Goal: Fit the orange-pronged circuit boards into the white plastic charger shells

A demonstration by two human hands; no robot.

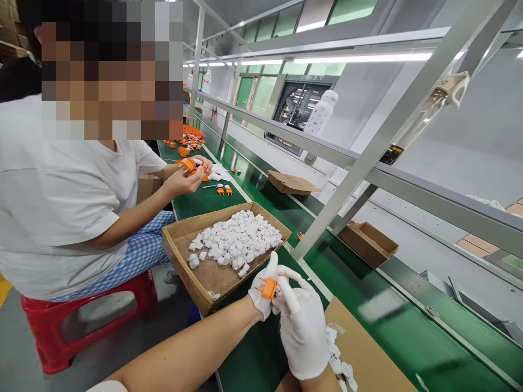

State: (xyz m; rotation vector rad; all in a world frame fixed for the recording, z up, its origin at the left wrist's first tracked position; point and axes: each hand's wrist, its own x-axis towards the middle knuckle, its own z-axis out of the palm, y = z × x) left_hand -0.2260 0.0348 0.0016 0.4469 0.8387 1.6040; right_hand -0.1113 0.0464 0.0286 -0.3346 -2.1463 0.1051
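My left hand [261,291], in a white glove, pinches a small orange plug piece [268,287] with metal prongs. My right hand [304,326], also gloved, closes around the same piece from the right, its index finger stretched along the top. Both hands hover over the green bench edge. Just behind them is a shallow cardboard tray [180,245] holding a heap of small white plastic parts [235,242]. Under my right wrist lies a second cardboard sheet [368,354] with several white parts [341,370] on it.
A co-worker in a white shirt sits at the left on a red stool [49,326], with hands [188,174] holding an orange part. More orange parts [188,141] lie farther up the green belt [408,332]. Open cartons [292,182] [368,242] and a slanted metal strut [368,158] stand to the right.
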